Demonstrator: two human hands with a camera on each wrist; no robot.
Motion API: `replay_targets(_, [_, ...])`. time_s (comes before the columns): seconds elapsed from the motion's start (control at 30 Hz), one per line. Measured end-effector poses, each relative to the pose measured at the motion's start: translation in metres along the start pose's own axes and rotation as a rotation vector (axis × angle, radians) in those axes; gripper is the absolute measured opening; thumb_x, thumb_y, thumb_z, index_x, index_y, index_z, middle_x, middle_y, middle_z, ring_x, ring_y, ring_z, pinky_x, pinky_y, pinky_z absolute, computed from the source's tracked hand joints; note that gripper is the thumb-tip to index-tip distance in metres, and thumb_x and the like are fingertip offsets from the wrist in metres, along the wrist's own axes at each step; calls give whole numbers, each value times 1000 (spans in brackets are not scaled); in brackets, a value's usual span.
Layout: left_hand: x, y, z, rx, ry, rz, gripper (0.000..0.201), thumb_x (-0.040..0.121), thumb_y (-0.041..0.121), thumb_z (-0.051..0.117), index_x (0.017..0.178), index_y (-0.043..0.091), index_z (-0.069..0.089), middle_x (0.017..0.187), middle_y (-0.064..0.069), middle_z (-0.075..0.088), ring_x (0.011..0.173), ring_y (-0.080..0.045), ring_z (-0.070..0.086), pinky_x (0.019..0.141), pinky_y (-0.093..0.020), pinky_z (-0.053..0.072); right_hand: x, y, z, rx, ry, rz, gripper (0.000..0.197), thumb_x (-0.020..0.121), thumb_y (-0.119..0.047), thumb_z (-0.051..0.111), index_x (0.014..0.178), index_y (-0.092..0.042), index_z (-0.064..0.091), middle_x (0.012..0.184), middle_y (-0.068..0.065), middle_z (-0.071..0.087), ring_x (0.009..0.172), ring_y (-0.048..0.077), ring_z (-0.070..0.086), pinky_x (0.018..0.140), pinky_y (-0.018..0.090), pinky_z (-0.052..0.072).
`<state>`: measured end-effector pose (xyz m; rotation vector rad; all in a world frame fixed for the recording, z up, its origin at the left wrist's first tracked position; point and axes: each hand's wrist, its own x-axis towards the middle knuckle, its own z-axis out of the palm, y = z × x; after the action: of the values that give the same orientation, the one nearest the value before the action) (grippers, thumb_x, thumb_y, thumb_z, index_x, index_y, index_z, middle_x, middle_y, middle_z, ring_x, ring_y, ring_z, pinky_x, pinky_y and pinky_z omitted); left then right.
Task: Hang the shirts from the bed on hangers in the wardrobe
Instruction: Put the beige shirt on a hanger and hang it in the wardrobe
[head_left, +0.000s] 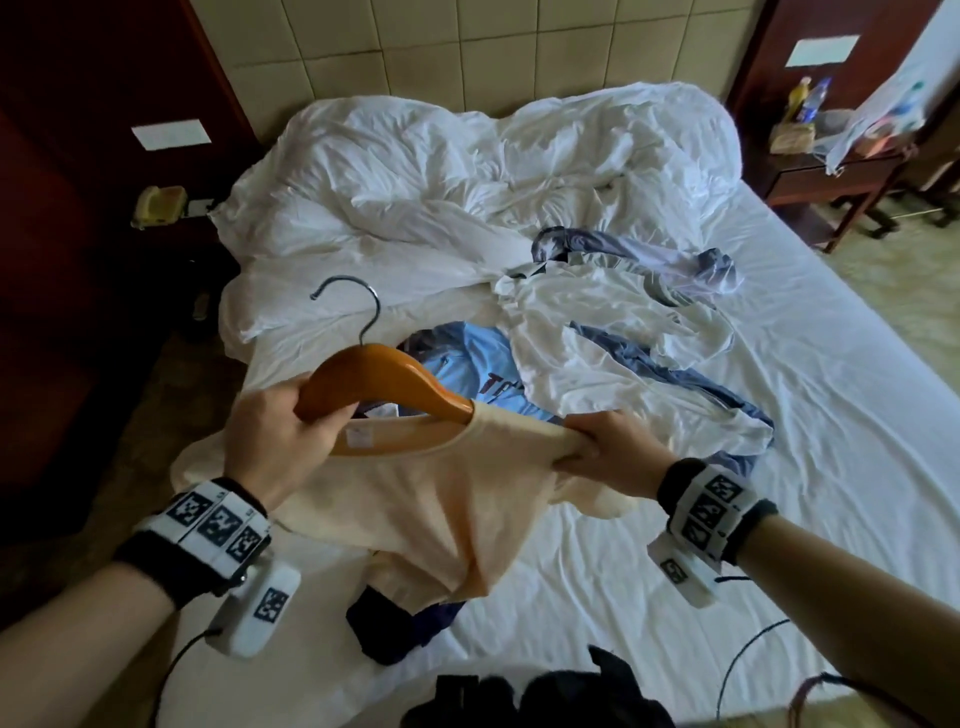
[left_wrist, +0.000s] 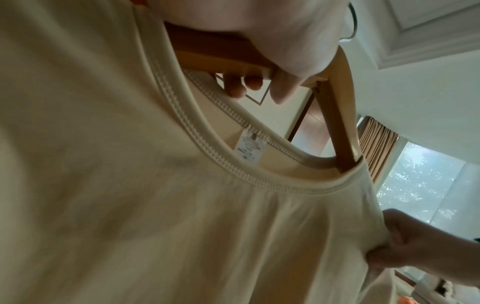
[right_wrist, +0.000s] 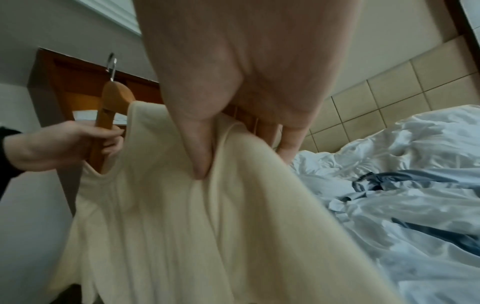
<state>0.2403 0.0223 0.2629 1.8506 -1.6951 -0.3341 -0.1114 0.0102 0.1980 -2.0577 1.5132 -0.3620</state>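
Observation:
I hold a cream T-shirt (head_left: 415, 499) over the near part of the bed (head_left: 831, 405). A wooden hanger (head_left: 379, 374) with a metal hook (head_left: 348, 301) has its right arm inside the collar (left_wrist: 233, 164). My left hand (head_left: 291, 436) grips the hanger's left arm (left_wrist: 228, 59). My right hand (head_left: 602, 447) pinches the shirt's right shoulder (right_wrist: 233, 164) over the hanger's end. A light blue printed shirt (head_left: 478, 374), a white shirt (head_left: 597, 332) and a grey-blue garment (head_left: 675, 260) lie crumpled on the bed behind.
A rumpled white duvet (head_left: 467, 171) covers the head of the bed. Dark wooden nightstands stand on both sides, the right nightstand (head_left: 831, 171) carrying bottles and a bag. A dark garment (head_left: 395, 623) lies under the cream shirt. Cables trail at the near edge.

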Motion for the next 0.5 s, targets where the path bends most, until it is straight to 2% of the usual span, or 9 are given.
replay_targets(0.03, [1,-1,-3,-13,0,-22,33,82,38,77,62,22,57,60,5,58,63,-20,58,58,-29,37,-1,6,2,-4,-10,14,26,78,-25,79,92,-5,72,77,8,69,76,26,63,71,34,45])
replay_targets(0.1, [4,-2,-12,2,19,-1,33,81,44,75,69,18,59,68,2,59,69,-24,57,64,-34,41,-1,17,4,9,-15,50,24,79,-21,77,91,-2,71,78,11,70,78,29,65,72,35,47])
replay_targets(0.17, [7,-3,-20,100,41,84,39,77,52,66,70,14,60,74,0,56,74,-26,55,71,-39,44,-1,25,3,40,0,95,16,80,-16,76,90,-4,73,78,10,71,79,27,67,67,30,44])
replay_targets(0.2, [9,-4,-22,114,43,77,42,76,54,62,71,13,61,76,-2,57,76,-28,55,73,-40,46,-2,27,3,49,17,110,13,81,-14,75,91,-5,75,78,10,71,78,26,67,66,27,42])
replay_targets(0.27, [12,-12,-24,68,34,-32,48,74,62,59,74,15,64,80,-7,63,81,-31,58,78,-43,48,-4,28,4,66,41,120,9,83,-12,74,86,-4,75,71,7,68,72,25,62,64,25,37])
replay_targets(0.37, [17,-24,-22,-32,35,-159,57,70,74,60,78,18,68,86,-4,68,88,-30,61,85,-49,51,-8,26,5,79,71,154,19,85,-15,75,75,1,69,66,3,57,67,23,51,64,28,32])
replay_targets(0.43, [17,-23,-22,-52,47,-152,55,70,72,61,78,18,68,88,-5,68,89,-29,61,86,-49,51,-8,27,8,118,108,168,22,83,-18,77,80,2,69,73,6,62,72,26,56,67,31,37])
replay_targets(0.5, [17,-20,-21,-68,54,-137,49,72,67,62,78,18,67,88,-6,67,89,-29,60,86,-48,50,-7,27,12,99,53,202,24,83,-22,75,91,1,71,83,11,68,80,28,61,72,34,43])
